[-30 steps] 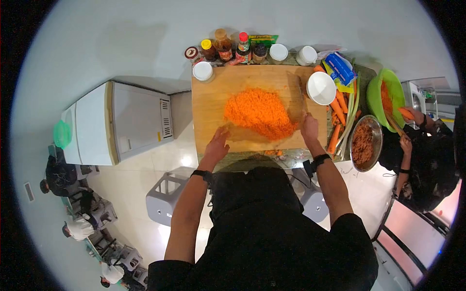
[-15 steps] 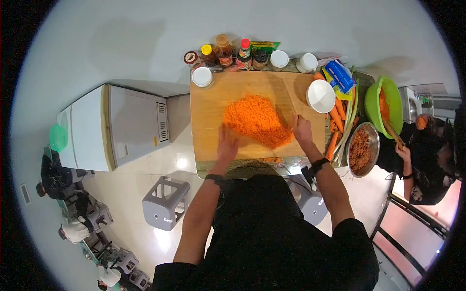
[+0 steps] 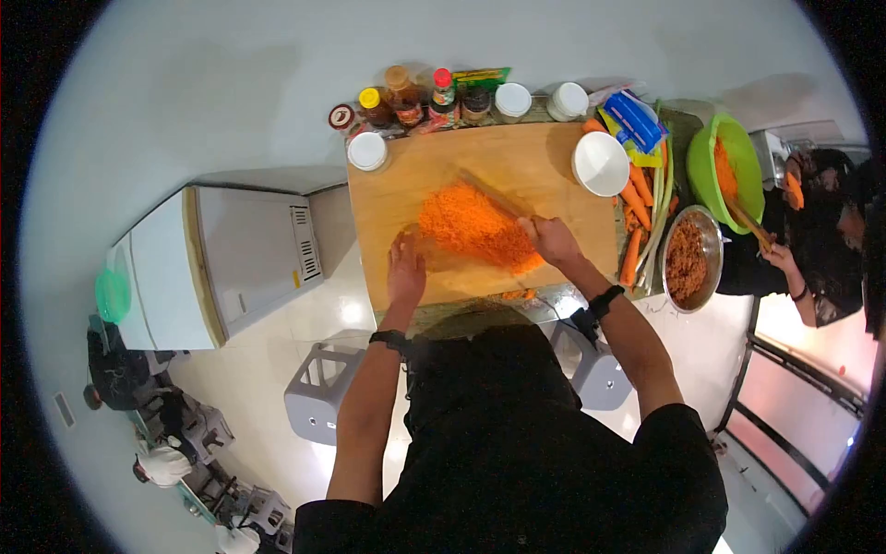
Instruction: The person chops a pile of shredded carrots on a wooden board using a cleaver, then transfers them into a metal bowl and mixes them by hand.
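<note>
A pile of finely chopped carrot lies in the middle of the wooden cutting board. My right hand is closed round the handle of a knife, whose blade lies along the upper right edge of the pile, pointing up and left. At the pile's left side, my left hand is low over the board with its fingers apart and nothing in it. A white bowl stands at the board's upper right corner.
Jars and bottles line the board's far edge. Whole carrots and green stalks lie at the right, beside a metal bowl and a green basin. A co-worker stands there, one hand on a wooden utensil. Grey stools stand below.
The knife has swung from upright beside the pile to a slant across its upper right edge. My right hand has shifted with it. The whole view has also shifted slightly.
</note>
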Demonstrator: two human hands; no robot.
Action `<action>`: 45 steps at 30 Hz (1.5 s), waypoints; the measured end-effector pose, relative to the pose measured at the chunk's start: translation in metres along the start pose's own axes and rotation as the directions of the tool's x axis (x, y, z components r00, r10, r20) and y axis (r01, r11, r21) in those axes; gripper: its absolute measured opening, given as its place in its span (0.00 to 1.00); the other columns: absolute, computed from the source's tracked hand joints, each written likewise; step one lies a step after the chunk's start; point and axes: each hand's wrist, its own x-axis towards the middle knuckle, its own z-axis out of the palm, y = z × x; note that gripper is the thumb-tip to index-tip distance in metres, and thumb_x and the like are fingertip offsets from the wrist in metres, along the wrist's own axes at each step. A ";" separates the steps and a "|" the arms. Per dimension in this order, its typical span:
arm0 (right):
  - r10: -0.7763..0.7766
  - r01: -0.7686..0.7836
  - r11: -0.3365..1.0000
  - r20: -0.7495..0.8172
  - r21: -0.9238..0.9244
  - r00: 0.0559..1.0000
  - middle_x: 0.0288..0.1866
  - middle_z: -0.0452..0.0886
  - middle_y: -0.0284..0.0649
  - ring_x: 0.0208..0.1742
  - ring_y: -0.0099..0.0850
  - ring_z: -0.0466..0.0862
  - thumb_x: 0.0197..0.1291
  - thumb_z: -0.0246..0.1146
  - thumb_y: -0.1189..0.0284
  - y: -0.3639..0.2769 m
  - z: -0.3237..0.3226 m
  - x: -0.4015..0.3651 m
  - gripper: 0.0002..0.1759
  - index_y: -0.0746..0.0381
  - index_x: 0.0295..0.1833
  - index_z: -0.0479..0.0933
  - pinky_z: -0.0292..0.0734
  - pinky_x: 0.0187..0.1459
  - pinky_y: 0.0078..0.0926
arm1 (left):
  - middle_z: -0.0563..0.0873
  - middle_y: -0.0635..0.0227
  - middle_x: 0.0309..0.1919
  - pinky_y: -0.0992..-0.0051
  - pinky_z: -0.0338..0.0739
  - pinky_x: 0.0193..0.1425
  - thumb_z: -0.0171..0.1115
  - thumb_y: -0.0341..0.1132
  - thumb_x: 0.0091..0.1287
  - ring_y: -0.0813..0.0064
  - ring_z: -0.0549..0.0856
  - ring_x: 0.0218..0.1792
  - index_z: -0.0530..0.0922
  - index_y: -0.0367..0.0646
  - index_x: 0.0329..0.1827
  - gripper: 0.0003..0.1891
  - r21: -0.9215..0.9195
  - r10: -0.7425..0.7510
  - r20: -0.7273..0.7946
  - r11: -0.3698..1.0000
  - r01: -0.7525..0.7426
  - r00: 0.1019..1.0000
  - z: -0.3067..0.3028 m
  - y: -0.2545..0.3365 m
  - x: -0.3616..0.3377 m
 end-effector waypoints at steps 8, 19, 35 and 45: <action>0.446 -0.383 0.888 -0.282 0.253 0.849 0.31 0.81 0.61 0.34 0.56 0.83 0.72 0.55 0.57 0.042 0.018 -0.110 0.23 0.67 0.38 0.80 0.76 0.35 0.51 | 0.62 0.53 0.73 0.57 0.66 0.73 0.58 0.31 0.69 0.49 0.63 0.73 0.66 0.49 0.72 0.27 -0.024 -0.015 0.068 1.000 0.017 0.998 -0.020 -0.009 -0.006; 0.637 -0.420 0.741 -0.350 0.524 0.687 0.31 0.81 0.62 0.39 0.61 0.82 0.74 0.51 0.55 -0.073 0.106 -0.074 0.27 0.71 0.40 0.78 0.76 0.37 0.52 | 0.63 0.54 0.73 0.58 0.63 0.75 0.57 0.33 0.69 0.49 0.61 0.74 0.67 0.43 0.71 0.26 0.010 0.075 0.271 0.997 -0.081 0.960 -0.033 -0.027 -0.008; 0.491 -0.299 0.816 -0.320 0.495 0.810 0.21 0.74 0.57 0.26 0.56 0.79 0.72 0.57 0.58 -0.120 0.052 -0.053 0.25 0.70 0.32 0.75 0.69 0.28 0.47 | 0.77 0.54 0.59 0.58 0.76 0.61 0.57 0.25 0.68 0.52 0.77 0.60 0.76 0.42 0.60 0.17 -0.156 0.026 0.038 0.988 -0.020 0.999 -0.014 0.002 -0.004; 0.165 -0.427 0.536 0.405 0.729 0.899 0.18 0.75 0.43 0.20 0.37 0.76 0.71 0.51 0.46 -0.137 0.091 -0.032 0.32 0.67 0.32 0.75 0.71 0.25 0.40 | 0.82 0.62 0.37 0.73 0.79 0.46 0.62 0.23 0.66 0.69 0.83 0.38 0.82 0.38 0.43 0.05 -0.214 0.084 -0.376 0.961 -0.175 0.923 -0.111 0.067 0.031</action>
